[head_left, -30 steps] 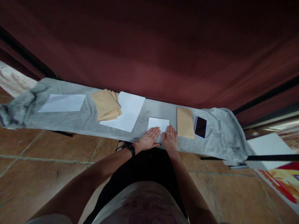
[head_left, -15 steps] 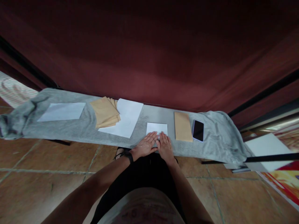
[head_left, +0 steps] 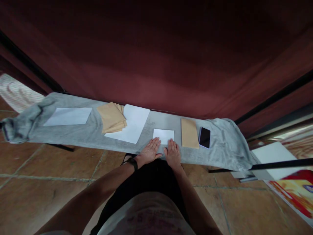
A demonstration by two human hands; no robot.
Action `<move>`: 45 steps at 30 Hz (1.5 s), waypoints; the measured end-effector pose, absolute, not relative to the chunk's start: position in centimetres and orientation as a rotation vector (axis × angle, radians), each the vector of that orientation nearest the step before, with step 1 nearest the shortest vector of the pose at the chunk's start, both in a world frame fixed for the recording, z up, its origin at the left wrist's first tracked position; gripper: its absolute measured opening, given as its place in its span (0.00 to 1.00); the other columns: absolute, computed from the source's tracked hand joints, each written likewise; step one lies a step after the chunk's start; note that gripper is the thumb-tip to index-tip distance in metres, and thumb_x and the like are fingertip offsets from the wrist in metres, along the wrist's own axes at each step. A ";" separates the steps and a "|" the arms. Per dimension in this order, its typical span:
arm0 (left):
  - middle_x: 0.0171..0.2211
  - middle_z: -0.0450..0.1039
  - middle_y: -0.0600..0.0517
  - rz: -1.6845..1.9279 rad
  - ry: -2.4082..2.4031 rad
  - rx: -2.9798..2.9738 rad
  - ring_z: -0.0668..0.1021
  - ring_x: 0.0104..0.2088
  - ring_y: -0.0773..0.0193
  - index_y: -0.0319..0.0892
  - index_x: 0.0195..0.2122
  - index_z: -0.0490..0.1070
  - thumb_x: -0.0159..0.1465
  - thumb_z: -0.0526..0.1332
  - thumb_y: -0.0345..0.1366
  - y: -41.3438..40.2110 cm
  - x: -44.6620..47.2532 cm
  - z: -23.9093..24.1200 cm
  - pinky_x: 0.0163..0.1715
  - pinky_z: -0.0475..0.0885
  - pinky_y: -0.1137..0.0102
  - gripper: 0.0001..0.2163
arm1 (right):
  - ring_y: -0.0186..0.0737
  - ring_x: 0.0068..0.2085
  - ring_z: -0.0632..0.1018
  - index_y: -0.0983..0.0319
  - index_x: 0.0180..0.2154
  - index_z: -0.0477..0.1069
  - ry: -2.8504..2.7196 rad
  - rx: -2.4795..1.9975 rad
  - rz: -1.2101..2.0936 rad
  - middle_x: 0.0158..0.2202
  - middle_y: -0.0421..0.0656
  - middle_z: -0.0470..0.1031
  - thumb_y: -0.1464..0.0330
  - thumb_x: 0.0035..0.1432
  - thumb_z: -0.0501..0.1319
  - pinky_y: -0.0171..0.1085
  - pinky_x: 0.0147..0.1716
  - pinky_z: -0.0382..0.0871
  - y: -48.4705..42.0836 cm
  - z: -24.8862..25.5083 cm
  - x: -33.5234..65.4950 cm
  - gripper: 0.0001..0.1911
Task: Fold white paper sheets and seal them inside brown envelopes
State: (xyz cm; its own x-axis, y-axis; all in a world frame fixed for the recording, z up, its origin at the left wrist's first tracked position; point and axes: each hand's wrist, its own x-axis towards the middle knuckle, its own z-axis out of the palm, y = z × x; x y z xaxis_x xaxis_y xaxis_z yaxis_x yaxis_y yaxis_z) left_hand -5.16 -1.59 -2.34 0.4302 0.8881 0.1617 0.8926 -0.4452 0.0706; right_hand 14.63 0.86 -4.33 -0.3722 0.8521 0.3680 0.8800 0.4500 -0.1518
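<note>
A small folded white paper (head_left: 163, 134) lies on a long bench covered with grey cloth (head_left: 80, 135). My left hand (head_left: 149, 151) lies flat, fingers stretched, on the paper's near left corner. Beside it, my right hand (head_left: 172, 152) also lies flat with its fingertips on the paper's near edge. A black band circles my left wrist. To the right of the paper rest a brown envelope (head_left: 189, 133) and a dark phone (head_left: 204, 137).
Further left on the cloth are a large white sheet (head_left: 135, 121), a fanned stack of brown envelopes (head_left: 111, 117) and a pale sheet (head_left: 68, 116). A dark red curtain hangs behind. White boards (head_left: 275, 154) and a colourful picture (head_left: 294, 194) lie on the tiled floor at right.
Both hands have slid back toward me along the folded paper, from covering its lower half to just its near edge. The view has shifted slightly.
</note>
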 end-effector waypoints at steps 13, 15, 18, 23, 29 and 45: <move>0.71 0.45 0.30 -0.189 -1.621 -2.694 0.52 0.72 0.44 0.36 0.70 0.53 0.69 0.58 0.50 -1.6 -5.0 -0.9 0.69 0.51 0.49 0.34 | 0.54 0.66 0.65 0.73 0.68 0.57 -2.311 -1.453 -0.089 0.66 0.61 0.64 0.60 0.74 0.43 0.53 0.64 0.55 0.7 -4.4 14.8 0.31; 0.71 0.46 0.31 -0.190 -1.635 -2.701 0.52 0.72 0.44 0.36 0.70 0.54 0.68 0.58 0.50 -1.6 -5.0 -0.7 0.69 0.51 0.49 0.34 | 0.54 0.66 0.65 0.73 0.68 0.57 -2.305 -1.426 -0.086 0.66 0.62 0.64 0.59 0.74 0.42 0.55 0.64 0.55 0.8 -4.5 14.9 0.31; 0.71 0.47 0.31 -0.197 -1.651 -2.724 0.53 0.72 0.45 0.36 0.69 0.55 0.68 0.58 0.51 -1.6 -5.0 -0.5 0.69 0.52 0.50 0.34 | 0.55 0.67 0.65 0.74 0.67 0.57 -2.310 -1.404 -0.075 0.65 0.63 0.64 0.59 0.73 0.43 0.56 0.64 0.55 0.9 -4.5 14.9 0.32; 0.71 0.50 0.35 -0.301 -1.718 -2.696 0.55 0.72 0.51 0.36 0.68 0.56 0.73 0.50 0.48 -1.5 -4.7 -0.8 0.69 0.52 0.52 0.28 | 0.55 0.67 0.64 0.74 0.68 0.55 -2.289 -1.416 -0.094 0.67 0.62 0.62 0.60 0.73 0.44 0.55 0.64 0.57 0.7 -4.2 14.6 0.31; 0.69 0.57 0.37 -0.391 -1.880 -2.595 0.60 0.70 0.54 0.34 0.68 0.57 0.74 0.44 0.42 0.8 -2.6 -1.8 0.68 0.55 0.52 0.26 | 0.53 0.68 0.63 0.73 0.69 0.54 -2.292 -1.426 -0.117 0.68 0.61 0.61 0.63 0.72 0.44 0.54 0.64 0.57 0.7 -4.1 14.5 0.31; 0.71 0.53 0.38 -0.437 -1.992 -2.487 0.54 0.72 0.52 0.34 0.70 0.55 0.73 0.43 0.42 5.6 -1.8 -2.1 0.70 0.51 0.50 0.27 | 0.50 0.65 0.68 0.70 0.64 0.65 -2.264 -1.477 0.066 0.65 0.56 0.67 0.65 0.73 0.45 0.52 0.65 0.58 2.5 -2.8 14.3 0.26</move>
State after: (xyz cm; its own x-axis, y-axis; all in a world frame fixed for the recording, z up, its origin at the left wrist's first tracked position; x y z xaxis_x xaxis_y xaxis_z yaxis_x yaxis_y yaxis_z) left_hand -1.77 5.56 -2.10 0.1968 0.9667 0.1637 0.9463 -0.2309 0.2261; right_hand 14.34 2.52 -2.82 -0.3376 0.8818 0.3294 0.8611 0.4306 -0.2702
